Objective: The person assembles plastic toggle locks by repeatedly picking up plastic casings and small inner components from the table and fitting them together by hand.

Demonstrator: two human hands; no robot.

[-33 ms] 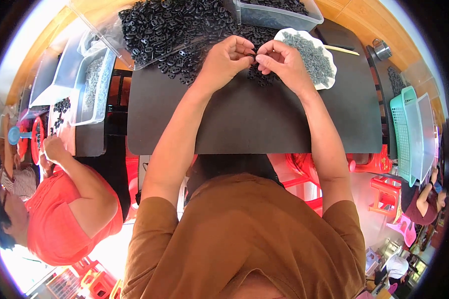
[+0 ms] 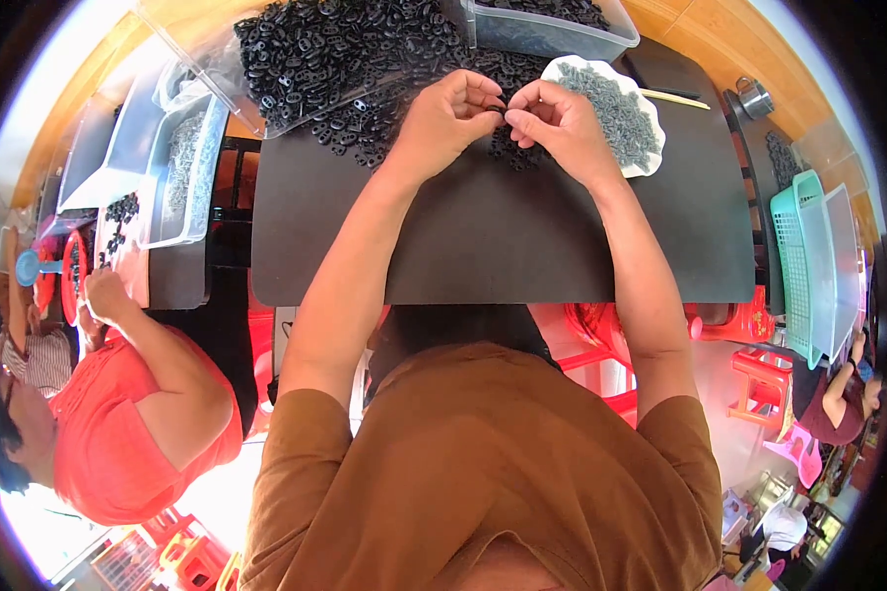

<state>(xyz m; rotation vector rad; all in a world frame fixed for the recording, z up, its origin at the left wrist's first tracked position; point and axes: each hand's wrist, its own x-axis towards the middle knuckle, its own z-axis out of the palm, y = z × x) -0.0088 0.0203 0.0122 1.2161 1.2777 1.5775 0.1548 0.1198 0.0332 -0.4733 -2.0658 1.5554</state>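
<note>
My left hand [image 2: 448, 123] is closed in a pinch above the far part of the dark table [image 2: 503, 246]. Between its thumb and fingertips is a small black plastic piece [image 2: 497, 110], mostly covered by the fingers. My right hand [image 2: 565, 126] meets it, thumb and forefinger pressed together at the same spot; whatever they grip is too small to make out. Behind my left hand spreads a large heap of black oval plastic pieces with holes [image 2: 335, 69]. Beside my right hand stands a white scalloped plate [image 2: 657, 148] filled with tiny grey parts [image 2: 616, 113].
A clear plastic bin [image 2: 552, 37] of black pieces stands at the back. A yellowish stick [image 2: 675, 98] lies right of the plate, near a metal cup [image 2: 754, 97]. Green baskets [image 2: 796, 266] stand far right. At left, a person in red [image 2: 148, 414] works beside another clear bin [image 2: 182, 177].
</note>
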